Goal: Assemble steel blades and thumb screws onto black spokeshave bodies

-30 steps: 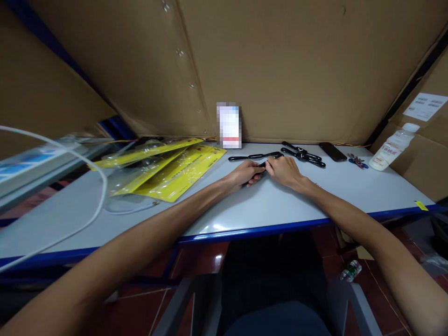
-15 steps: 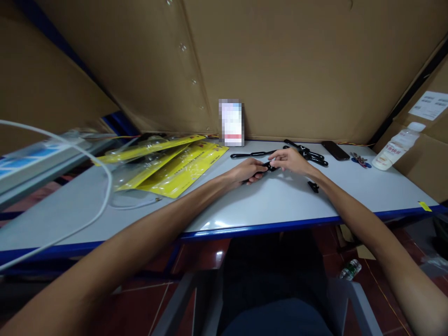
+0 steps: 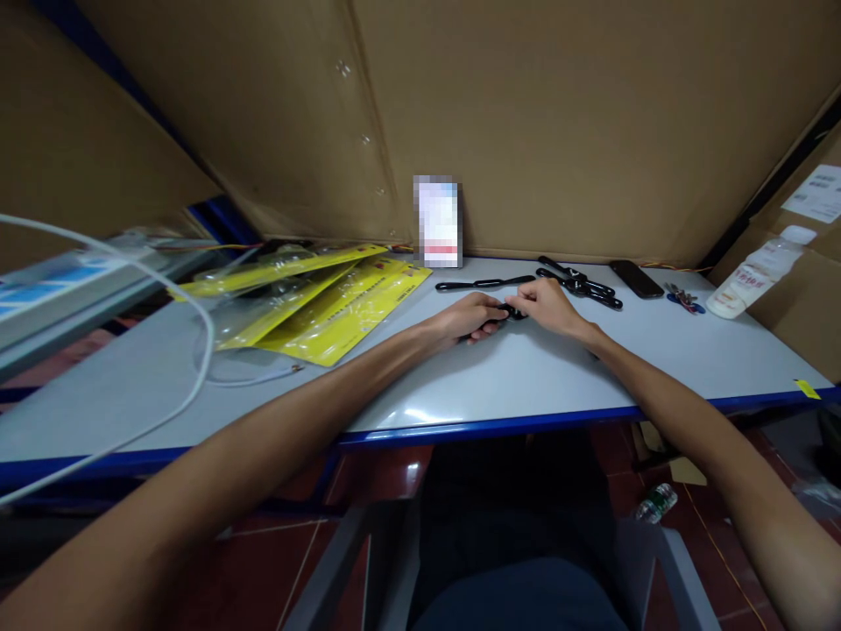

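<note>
My left hand (image 3: 474, 317) is closed around a black tool (image 3: 514, 312), whose middle shows past the fingertips. With thumb and fingers drawn together, my right hand (image 3: 540, 305) pinches at that middle part; any small piece between those fingers is hidden. Just behind the hands lies a long black bar-shaped piece (image 3: 483, 283) with a handle-like part at each end. Beyond my right hand is a small pile of black two-handled tools (image 3: 582, 285), shaped like spokeshaves. A dark small part shows barely at the edge of my right forearm.
Yellow-backed clear plastic packages (image 3: 342, 320) lie at left, near a white cable (image 3: 207, 342). A lit phone (image 3: 439, 223) leans on the cardboard wall. At right are a dark phone (image 3: 636, 279), keys (image 3: 683, 298) and a tilted plastic bottle (image 3: 755, 273).
My right fingers have curled in more tightly over the middle of the black tool. The small black part by my right forearm is now mostly covered. The view has shifted slightly.
</note>
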Motion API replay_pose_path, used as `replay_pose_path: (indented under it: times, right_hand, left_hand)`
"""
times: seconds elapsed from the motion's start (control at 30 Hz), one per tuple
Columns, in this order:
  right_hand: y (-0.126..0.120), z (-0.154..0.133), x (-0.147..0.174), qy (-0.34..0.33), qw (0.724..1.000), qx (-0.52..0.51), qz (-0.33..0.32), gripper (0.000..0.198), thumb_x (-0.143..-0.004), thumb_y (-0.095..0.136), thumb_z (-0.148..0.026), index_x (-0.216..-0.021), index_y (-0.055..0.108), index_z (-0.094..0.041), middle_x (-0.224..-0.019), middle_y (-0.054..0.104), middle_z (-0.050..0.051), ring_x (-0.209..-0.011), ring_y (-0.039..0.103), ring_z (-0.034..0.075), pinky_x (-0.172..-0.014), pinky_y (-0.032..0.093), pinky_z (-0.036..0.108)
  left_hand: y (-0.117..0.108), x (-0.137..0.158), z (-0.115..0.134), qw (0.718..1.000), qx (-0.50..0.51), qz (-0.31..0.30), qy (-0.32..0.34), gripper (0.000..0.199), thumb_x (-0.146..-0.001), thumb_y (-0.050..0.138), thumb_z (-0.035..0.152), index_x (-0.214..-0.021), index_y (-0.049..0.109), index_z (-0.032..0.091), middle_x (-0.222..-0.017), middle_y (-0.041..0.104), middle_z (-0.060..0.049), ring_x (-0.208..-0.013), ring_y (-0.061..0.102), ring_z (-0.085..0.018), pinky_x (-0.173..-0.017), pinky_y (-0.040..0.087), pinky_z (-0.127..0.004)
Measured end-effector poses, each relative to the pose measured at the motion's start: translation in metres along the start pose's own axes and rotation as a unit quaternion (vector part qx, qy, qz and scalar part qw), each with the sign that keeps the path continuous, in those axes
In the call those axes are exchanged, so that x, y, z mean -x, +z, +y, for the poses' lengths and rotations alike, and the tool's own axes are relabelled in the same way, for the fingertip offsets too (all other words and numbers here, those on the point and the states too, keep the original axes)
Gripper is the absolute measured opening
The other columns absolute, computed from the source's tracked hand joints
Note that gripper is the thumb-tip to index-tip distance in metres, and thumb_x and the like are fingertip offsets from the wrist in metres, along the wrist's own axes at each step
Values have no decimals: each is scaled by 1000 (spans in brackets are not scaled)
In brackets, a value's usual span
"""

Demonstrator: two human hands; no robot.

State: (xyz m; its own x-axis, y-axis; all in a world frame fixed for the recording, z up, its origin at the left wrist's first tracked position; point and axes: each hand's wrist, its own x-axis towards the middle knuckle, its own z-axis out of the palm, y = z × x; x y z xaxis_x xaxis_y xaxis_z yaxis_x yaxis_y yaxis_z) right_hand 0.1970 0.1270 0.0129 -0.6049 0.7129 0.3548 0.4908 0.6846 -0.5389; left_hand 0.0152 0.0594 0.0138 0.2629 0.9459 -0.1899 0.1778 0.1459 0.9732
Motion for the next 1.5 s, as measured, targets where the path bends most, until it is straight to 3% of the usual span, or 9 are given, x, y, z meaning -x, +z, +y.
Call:
replay_pose_path:
  times: [0.17, 0.33, 0.47, 0.6, 0.77, 0.9, 1.0, 1.33, 1.5]
  right_hand:
    - [-21, 15, -3, -5, 987, -130, -98, 28, -83, 66, -42, -94, 69, -16, -59, 53, -5, -53, 45, 11, -55, 33, 26]
    - [-22, 15, 0, -18, 993, -84, -87, 28, -81, 70, -44, -75, 63, -17, -68, 62, 1, -62, 51, 13, -60, 36, 27]
    - [-14, 3, 3, -46, 996, 28, -66, 33, -88, 59, -35, -60, 54, -18, -57, 49, -3, -57, 40, 11, -59, 28, 29]
    - [-10, -5, 5, -26, 996, 56, -60, 34, -86, 56, -25, -54, 50, -18, -51, 40, -5, -56, 35, 10, -57, 22, 29]
    - [-13, -4, 6, -47, 994, 74, -71, 33, -89, 57, -28, -59, 55, -17, -54, 43, -5, -56, 36, 10, -58, 22, 29]
    - [-21, 1, 6, -43, 991, 15, -129, 14, -83, 71, -31, -80, 68, -17, -64, 59, -3, -61, 49, 12, -63, 31, 27]
    - [-23, 4, 5, -49, 988, -21, -142, 6, -81, 70, -22, -83, 71, -17, -68, 63, -2, -65, 53, 12, -67, 36, 27]
    - [-27, -2, 4, -118, 986, 42, -108, 16, -88, 66, -26, -88, 81, -20, -80, 66, 4, -77, 57, 16, -75, 38, 30]
    - [-27, -4, 5, -60, 992, 56, -97, 16, -88, 70, -32, -92, 78, -19, -71, 65, 0, -65, 53, 13, -67, 34, 29]
  left_hand:
    - [0, 0, 1, 1000, -1, -5, 3, 28, -90, 59, 16, -64, 50, 21, -53, 40, 5, -36, 28, -6, -38, 13, -24]
    - [-1, 1, 1, 1000, -11, -22, 4, 20, -87, 62, 16, -69, 56, 20, -52, 42, 5, -36, 29, -7, -39, 12, -24]
    - [-2, 1, 1, 999, -24, -39, 3, 13, -87, 60, 16, -75, 61, 19, -53, 42, 5, -36, 30, -7, -37, 14, -23]
    - [-3, 2, 3, 997, -55, -58, 2, 8, -90, 57, 17, -83, 62, 18, -54, 41, 6, -37, 30, -6, -36, 16, -21]
    - [-2, 2, 5, 995, -76, -57, -12, 7, -92, 54, 17, -87, 58, 18, -55, 41, 7, -37, 30, -6, -36, 17, -21]
    - [-2, 2, 5, 995, -77, -62, -11, 12, -94, 52, 17, -82, 53, 19, -56, 41, 7, -37, 30, -5, -37, 18, -21]
    - [-3, 2, 5, 995, -77, -62, -15, 12, -94, 51, 16, -83, 53, 19, -56, 41, 7, -37, 30, -5, -37, 18, -21]
    - [-7, -2, 2, 995, -65, -78, -14, 10, -94, 52, 16, -84, 54, 18, -57, 40, 7, -38, 30, -5, -39, 18, -22]
    - [-8, -3, 0, 995, -58, -80, -8, 9, -93, 55, 18, -83, 55, 18, -57, 40, 7, -38, 30, -5, -39, 17, -23]
